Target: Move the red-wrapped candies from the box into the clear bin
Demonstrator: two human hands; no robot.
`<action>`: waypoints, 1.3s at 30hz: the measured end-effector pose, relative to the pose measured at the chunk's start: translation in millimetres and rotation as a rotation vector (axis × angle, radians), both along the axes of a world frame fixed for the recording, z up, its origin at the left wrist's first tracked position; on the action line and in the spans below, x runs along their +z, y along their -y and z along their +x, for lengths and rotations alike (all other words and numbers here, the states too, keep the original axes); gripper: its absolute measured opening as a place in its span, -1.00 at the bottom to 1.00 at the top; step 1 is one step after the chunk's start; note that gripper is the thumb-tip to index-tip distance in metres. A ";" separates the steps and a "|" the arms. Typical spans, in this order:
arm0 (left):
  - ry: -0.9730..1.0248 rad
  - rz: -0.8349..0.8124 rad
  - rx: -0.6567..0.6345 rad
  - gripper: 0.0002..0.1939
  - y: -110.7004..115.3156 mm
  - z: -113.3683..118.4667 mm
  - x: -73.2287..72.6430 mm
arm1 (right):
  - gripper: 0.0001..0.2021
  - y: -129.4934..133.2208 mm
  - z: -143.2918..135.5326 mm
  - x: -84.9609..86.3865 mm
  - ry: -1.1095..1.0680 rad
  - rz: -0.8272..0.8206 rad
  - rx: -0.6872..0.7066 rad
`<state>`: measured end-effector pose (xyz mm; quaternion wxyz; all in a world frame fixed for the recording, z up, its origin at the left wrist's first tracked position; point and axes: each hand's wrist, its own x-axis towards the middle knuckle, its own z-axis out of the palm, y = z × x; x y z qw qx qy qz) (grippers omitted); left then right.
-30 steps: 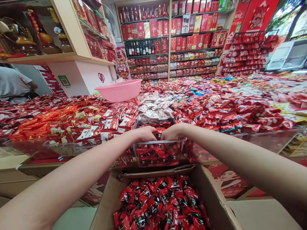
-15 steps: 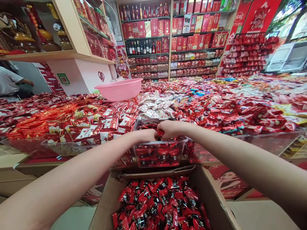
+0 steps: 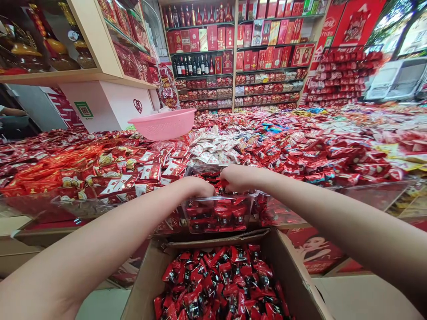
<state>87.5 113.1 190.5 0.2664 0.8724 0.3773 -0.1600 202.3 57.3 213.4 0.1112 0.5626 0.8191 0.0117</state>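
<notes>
My left hand (image 3: 202, 187) reaches down into a clear plastic bin (image 3: 218, 230) of red-and-black wrapped candies (image 3: 224, 214). Its fingers are hidden among the wrappers and behind the bin's front wall. Beside it, at the bin's right side, my right hand (image 3: 237, 178) is curled with red wrapper showing at its fingers. The two hands are a little apart, both just inside the front rim. Below the bin stands an open cardboard box (image 3: 302, 271) holding many candies (image 3: 222, 284) in the same red and black wrapping.
Bins of red packets (image 3: 147, 178) lie to the left, white packets (image 3: 215, 146) behind, and red wrapped sweets (image 3: 300, 155) to the right. A pink plastic basket (image 3: 163, 124) rests on the goods. Shelves (image 3: 235, 58) of bottles and boxes stand behind. Another person's arm (image 3: 13, 111) shows at far left.
My hands have moved apart, the left one sinking lower into the bin. My view has shifted slightly. The other person at far left has moved mostly out of view.
</notes>
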 end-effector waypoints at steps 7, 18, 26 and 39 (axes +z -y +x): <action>-0.239 -0.174 -0.034 -0.77 -6.1 -4.1 -4.0 | -0.68 -6.1 -11.5 -8.4 -0.034 -0.074 0.012; -0.211 -0.099 -0.102 -0.73 -13.6 -7.3 -2.4 | -0.67 -21.0 -4.5 -36.1 -0.365 -0.532 -0.053; -0.095 0.362 -0.148 -0.65 -5.8 -21.8 18.9 | -0.66 -25.3 -0.8 -36.4 -0.418 -0.530 -0.011; -0.141 0.403 -0.208 -0.77 -3.0 -13.8 6.5 | -0.69 -28.1 -7.2 -39.5 -0.377 -0.170 -0.020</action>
